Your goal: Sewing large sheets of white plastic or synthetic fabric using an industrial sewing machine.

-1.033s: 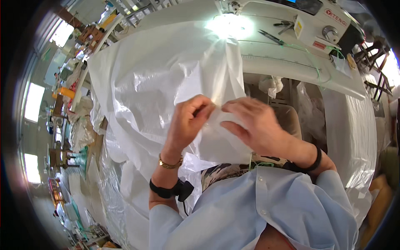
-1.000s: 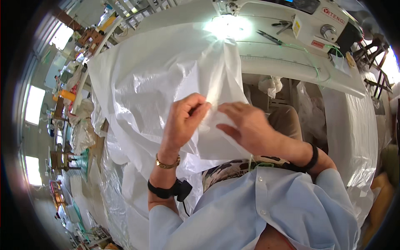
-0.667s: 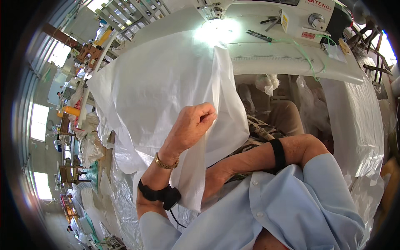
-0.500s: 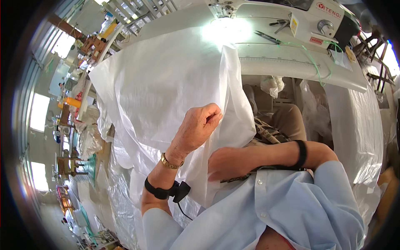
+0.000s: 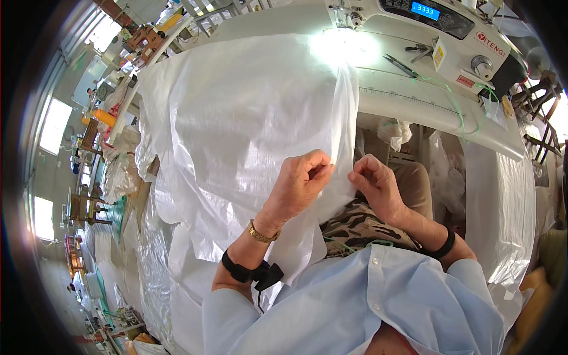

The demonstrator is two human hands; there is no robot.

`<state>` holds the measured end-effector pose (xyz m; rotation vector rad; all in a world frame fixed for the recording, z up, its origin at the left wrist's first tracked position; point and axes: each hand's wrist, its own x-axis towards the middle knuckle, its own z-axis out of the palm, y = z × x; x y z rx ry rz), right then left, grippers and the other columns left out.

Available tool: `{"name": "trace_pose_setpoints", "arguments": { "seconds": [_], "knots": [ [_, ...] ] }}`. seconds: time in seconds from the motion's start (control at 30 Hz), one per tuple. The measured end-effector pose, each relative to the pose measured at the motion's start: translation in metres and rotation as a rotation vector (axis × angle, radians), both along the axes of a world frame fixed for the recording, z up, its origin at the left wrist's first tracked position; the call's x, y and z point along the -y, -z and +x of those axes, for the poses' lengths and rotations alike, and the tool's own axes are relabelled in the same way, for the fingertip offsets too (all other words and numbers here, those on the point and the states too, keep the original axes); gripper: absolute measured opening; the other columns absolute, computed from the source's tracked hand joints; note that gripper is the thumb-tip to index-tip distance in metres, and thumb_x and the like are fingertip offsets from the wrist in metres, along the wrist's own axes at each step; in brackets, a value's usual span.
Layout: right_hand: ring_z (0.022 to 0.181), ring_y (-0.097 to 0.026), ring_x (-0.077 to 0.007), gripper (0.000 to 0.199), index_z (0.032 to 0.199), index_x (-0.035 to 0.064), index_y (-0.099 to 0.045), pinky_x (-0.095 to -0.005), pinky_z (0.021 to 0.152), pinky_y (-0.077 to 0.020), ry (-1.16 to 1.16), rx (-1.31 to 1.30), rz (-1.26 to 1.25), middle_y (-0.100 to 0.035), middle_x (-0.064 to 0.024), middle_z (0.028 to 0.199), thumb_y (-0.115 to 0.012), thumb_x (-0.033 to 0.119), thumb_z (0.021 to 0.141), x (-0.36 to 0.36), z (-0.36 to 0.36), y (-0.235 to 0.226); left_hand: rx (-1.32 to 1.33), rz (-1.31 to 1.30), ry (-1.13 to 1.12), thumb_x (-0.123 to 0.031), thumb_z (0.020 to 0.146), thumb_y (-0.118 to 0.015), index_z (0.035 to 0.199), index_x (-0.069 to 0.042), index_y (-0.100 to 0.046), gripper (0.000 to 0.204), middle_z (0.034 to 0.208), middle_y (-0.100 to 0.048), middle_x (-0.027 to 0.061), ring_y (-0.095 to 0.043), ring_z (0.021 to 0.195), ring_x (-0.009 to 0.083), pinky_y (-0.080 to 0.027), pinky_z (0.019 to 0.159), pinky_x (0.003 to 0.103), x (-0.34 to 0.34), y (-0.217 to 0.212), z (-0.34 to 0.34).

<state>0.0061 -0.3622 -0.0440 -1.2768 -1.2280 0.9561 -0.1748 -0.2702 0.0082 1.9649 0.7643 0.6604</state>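
Note:
A large white, slightly see-through plastic sheet [image 5: 236, 118] lies over the sewing machine's table and hangs down toward my lap. Its folded right edge runs up to the lit needle area of a sewing machine [image 5: 426, 21]. My left hand [image 5: 302, 183] pinches the sheet near this edge, thumb against curled fingers. Close beside it on the right, my right hand [image 5: 381, 189] is closed too, its fingertips at the edge of the sheet. The bit of sheet between the right fingers is mostly hidden.
Black thread snips [image 5: 401, 65] lie on the machine bed, with green thread [image 5: 452, 97] trailing over the front edge. A ruler strip [image 5: 408, 99] runs along that edge. White plastic [image 5: 497, 201] hangs at the right. Other machines [image 5: 145, 44] stand at the far left.
My right hand has swung up from low beside the sheet to its edge near my left hand. The left hand keeps its pinch. The whole view has shifted slightly.

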Motion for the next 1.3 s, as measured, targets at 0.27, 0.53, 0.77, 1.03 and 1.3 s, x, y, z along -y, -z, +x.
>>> {"name": "trace_pose_setpoints", "arguments": {
  "seconds": [0.27,0.53,0.77,1.03,1.3],
  "knots": [
    [0.067,-0.045,-0.0046,0.022,0.091,0.0042,-0.051,-0.0238,0.059,-0.0409,0.062,-0.666,-0.250,-0.055,0.0043,0.074,-0.069,0.018,0.092,0.002,-0.020,-0.005,0.025,0.052,0.023,-0.005,0.090,-0.063,0.079,0.001,-0.055,0.014,0.060,-0.040,-0.0033,-0.035,0.057,0.0019,-0.031,0.048,0.023,0.001,0.006,0.004],
    [0.070,-0.061,-0.0315,0.017,0.083,0.0004,-0.050,-0.0391,0.062,-0.0466,-0.095,0.574,0.233,-0.057,-0.0155,0.075,-0.065,0.007,0.087,-0.002,-0.021,-0.031,0.013,0.040,0.046,-0.004,0.090,-0.062,0.086,0.001,-0.061,0.007,0.065,-0.054,-0.0005,-0.044,0.062,0.0029,-0.040,0.054,0.022,-0.002,0.014,0.002],
    [0.068,-0.061,-0.0316,0.012,0.084,0.0035,-0.054,-0.0397,0.063,-0.0476,-0.176,0.620,0.310,-0.060,-0.0115,0.073,-0.065,0.006,0.084,0.002,-0.026,-0.038,0.113,-0.104,0.014,-0.004,0.094,-0.057,0.092,0.002,-0.064,0.010,0.067,-0.054,-0.0043,-0.043,0.063,0.0017,-0.038,0.053,0.021,0.002,0.022,0.001],
    [0.065,-0.062,-0.0276,0.016,0.083,0.0047,-0.055,-0.0362,0.061,-0.0474,-0.292,0.751,0.459,-0.061,-0.0092,0.073,-0.070,0.008,0.080,-0.012,-0.029,-0.026,0.174,-0.253,-0.051,-0.010,0.097,-0.056,0.082,0.000,-0.058,0.017,0.068,-0.042,-0.0085,-0.034,0.062,0.0015,-0.028,0.051,0.021,0.001,0.028,-0.002],
    [0.083,-0.061,-0.0247,0.036,0.119,-0.0002,-0.050,-0.0334,0.076,-0.0488,0.462,-0.007,0.280,-0.061,-0.0154,0.092,-0.065,0.014,0.089,-0.101,0.003,0.015,-0.082,0.267,-0.126,-0.007,0.090,-0.064,0.085,0.001,-0.057,0.012,0.061,-0.045,0.0095,-0.037,0.052,0.0145,-0.034,0.049,0.030,-0.032,-0.033,-0.036]
  ]
}}
